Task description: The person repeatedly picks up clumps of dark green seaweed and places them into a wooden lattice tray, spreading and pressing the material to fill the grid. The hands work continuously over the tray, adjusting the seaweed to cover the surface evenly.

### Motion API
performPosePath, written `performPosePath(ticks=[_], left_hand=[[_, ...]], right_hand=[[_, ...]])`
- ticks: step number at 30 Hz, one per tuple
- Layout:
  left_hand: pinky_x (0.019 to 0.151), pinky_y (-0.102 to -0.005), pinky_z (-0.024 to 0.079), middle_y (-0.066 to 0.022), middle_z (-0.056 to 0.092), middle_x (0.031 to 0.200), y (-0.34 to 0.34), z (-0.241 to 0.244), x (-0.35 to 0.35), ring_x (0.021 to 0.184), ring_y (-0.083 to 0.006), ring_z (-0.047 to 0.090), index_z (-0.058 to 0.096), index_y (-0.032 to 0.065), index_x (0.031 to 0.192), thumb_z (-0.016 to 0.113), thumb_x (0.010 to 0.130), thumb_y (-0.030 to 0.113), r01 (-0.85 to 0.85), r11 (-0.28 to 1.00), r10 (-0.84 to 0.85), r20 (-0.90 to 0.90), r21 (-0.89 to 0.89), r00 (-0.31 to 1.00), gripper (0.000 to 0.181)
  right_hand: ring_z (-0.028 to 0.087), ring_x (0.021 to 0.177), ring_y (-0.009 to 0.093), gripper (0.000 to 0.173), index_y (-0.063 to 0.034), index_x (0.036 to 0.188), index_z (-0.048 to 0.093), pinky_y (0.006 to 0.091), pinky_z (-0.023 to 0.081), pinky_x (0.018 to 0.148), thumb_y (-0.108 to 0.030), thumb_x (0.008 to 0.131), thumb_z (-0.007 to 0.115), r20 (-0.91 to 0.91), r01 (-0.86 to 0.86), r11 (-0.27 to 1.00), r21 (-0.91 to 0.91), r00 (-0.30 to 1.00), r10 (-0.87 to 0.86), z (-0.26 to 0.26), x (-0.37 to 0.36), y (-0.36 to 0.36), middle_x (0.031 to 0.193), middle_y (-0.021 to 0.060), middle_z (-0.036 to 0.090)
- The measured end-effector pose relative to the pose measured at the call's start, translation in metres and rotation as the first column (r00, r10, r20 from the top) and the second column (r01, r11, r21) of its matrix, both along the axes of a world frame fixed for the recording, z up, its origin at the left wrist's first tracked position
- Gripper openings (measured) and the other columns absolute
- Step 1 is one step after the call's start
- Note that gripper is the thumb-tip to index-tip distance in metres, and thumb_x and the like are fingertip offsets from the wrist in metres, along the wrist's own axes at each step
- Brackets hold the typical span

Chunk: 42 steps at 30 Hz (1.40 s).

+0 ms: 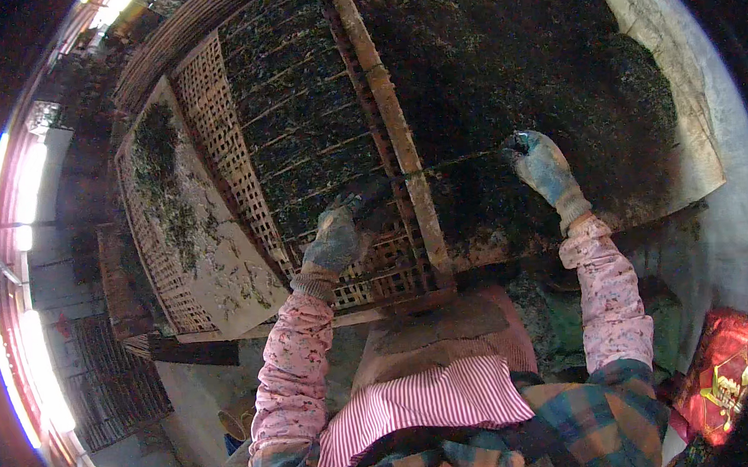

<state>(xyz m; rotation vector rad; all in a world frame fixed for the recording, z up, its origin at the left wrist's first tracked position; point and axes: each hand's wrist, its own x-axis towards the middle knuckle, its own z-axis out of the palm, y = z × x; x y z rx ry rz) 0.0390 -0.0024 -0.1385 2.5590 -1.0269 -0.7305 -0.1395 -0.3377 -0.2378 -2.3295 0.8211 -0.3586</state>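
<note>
My right hand (pixel 543 166), in a worn knit glove stained blue-grey, is closed around the end of a thin dark stick or strand (pixel 465 160). The strand runs leftward across a wooden bar (pixel 400 126) toward the lattice tray. My left hand (pixel 336 235), gloved alike, is low over the near part of this woven lattice tray (pixel 375 268). Its fingertips are at the edge of dark leafy material (pixel 306 111) laid in rows between thin pale rods. Whether those fingers pinch anything is too dark to tell. A large heap of dark loose material (pixel 529 70) lies right of the bar.
A pale board (pixel 239 289) with dark scraps leans over the tray's left side. The heap rests on a light sheet (pixel 690 157). Striped cloth (pixel 425 394) covers my lap. A red bag (pixel 718 375) is at the lower right. Bright windows (pixel 42 373) line the left.
</note>
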Motion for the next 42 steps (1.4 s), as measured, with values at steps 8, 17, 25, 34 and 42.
performPosePath(ticks=[8,17,25,34,42], left_hand=[[0.095,-0.0393,0.050,-0.0164,0.062,0.123,0.019,-0.036,0.011,0.108,-0.0326,0.063,0.056,0.0093,0.130,0.069,0.086,0.026,-0.082,0.996,0.083,0.025,-0.042,0.996,0.048],[0.085,-0.0363,0.053,-0.0105,0.071,0.109,-0.004,-0.010,-0.001,0.096,-0.0222,0.067,0.061,0.0151,0.129,0.061,0.083,-0.002,0.072,0.894,-0.054,0.053,-0.441,0.997,0.050],[0.112,-0.0441,0.033,-0.0139,0.055,0.137,-0.019,-0.030,0.018,0.128,-0.0323,0.050,0.050,0.0204,0.140,0.060,0.091,0.029,0.125,0.980,-0.050,0.410,-0.158,0.911,0.051],[0.111,-0.0551,0.031,-0.0183,0.056,0.136,-0.007,-0.069,0.027,0.131,-0.0417,0.044,0.058,0.0149,0.131,0.074,0.068,0.049,0.092,0.993,-0.032,0.575,-0.076,0.817,0.074],[0.112,-0.0541,0.029,-0.0131,0.058,0.132,-0.027,-0.055,0.020,0.127,-0.0396,0.049,0.061,0.0178,0.129,0.070,0.072,0.048,0.042,0.972,0.087,0.521,-0.231,0.849,0.065]], right_hand=[[0.064,0.087,0.018,0.017,-0.0055,0.099,0.071,0.0326,0.051,0.081,-0.017,0.089,0.061,0.047,0.109,0.891,0.441,0.988,-0.144,0.037,-0.011,-0.024,0.097,0.0067,0.071],[0.060,0.102,0.017,0.025,-0.0020,0.118,0.062,0.0310,0.049,0.092,-0.013,0.098,0.052,0.593,-0.306,0.694,0.651,0.777,-0.213,0.019,-0.063,-0.096,0.114,0.0084,0.066],[0.058,0.116,0.023,0.034,0.0021,0.130,0.054,0.0373,0.049,0.098,-0.010,0.098,0.051,0.529,-0.446,0.285,0.848,0.701,-0.478,-0.003,-0.058,-0.126,0.131,0.0145,0.058],[0.055,0.118,0.029,0.037,0.0034,0.136,0.048,0.0420,0.045,0.106,-0.008,0.101,0.042,0.681,-0.875,-0.105,0.472,0.438,-0.587,-0.008,-0.163,-0.268,0.138,0.0156,0.052],[0.061,0.097,0.023,0.038,-0.0052,0.121,0.063,0.0360,0.051,0.087,-0.028,0.092,0.058,0.162,0.246,0.962,0.120,0.951,-0.263,-0.061,-0.107,-0.171,0.112,0.0121,0.067]])
